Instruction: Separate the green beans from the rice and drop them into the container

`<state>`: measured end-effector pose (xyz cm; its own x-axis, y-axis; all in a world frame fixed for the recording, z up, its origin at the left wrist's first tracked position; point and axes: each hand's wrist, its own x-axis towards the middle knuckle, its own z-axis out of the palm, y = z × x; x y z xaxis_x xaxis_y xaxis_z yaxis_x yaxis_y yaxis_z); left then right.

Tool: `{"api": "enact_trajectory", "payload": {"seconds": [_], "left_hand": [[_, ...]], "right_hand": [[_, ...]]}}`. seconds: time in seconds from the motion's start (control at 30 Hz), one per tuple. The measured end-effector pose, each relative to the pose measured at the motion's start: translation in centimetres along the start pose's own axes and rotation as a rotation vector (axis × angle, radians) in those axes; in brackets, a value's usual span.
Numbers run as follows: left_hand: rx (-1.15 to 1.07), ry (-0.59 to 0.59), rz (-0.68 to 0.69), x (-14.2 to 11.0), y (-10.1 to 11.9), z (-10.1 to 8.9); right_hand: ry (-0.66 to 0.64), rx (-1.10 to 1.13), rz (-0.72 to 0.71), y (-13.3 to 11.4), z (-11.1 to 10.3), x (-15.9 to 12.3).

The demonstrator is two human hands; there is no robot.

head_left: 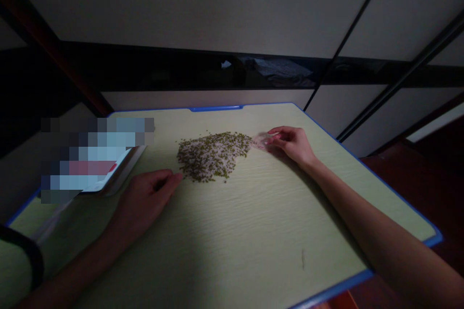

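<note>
A spread pile of small green beans mixed with pale grains [213,157] lies on the light green tabletop [253,231]. At the pile's lower left edge is my left hand [150,195], its fingers curled and its thumb and forefinger pressed together. Anything inside that pinch is too small to make out. My right hand [290,142] rests to the right of the pile, fingers bent around the edge of a thin, see-through pinkish sheet [259,142]. That sheet touches the pile's right side; its exact kind is unclear.
A lit tablet-like screen [105,174], partly pixelated, stands at the table's left. The blue table rim [217,108] runs along the back before pale cabinet panels [203,9]. A dark cable-like loop [29,251] is at lower left. Dim cloth [282,71] sits in the cabinet gap.
</note>
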<state>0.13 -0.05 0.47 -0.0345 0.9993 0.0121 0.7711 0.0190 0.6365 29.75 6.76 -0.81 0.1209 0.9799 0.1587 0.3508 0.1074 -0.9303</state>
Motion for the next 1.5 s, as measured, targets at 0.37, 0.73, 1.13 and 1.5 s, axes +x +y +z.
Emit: {"api": "enact_trajectory", "payload": {"seconds": [0.37,0.73,1.13,1.5], "left_hand": [[0.008,-0.005,0.001,-0.26,-0.18,-0.11],[0.018,-0.011,-0.005,-0.14,0.04,-0.14],[0.012,-0.009,-0.002,-0.25,0.03,-0.12],[0.007,-0.010,-0.009,-0.20,0.17,-0.20]], "right_hand": [[-0.043,0.050,0.030,-0.25,-0.12,-0.14],[-0.063,0.045,0.028,-0.35,-0.10,-0.17],[-0.091,0.008,-0.002,-0.72,-0.03,-0.44],[-0.089,-0.043,-0.048,-0.37,0.09,-0.28]]}}
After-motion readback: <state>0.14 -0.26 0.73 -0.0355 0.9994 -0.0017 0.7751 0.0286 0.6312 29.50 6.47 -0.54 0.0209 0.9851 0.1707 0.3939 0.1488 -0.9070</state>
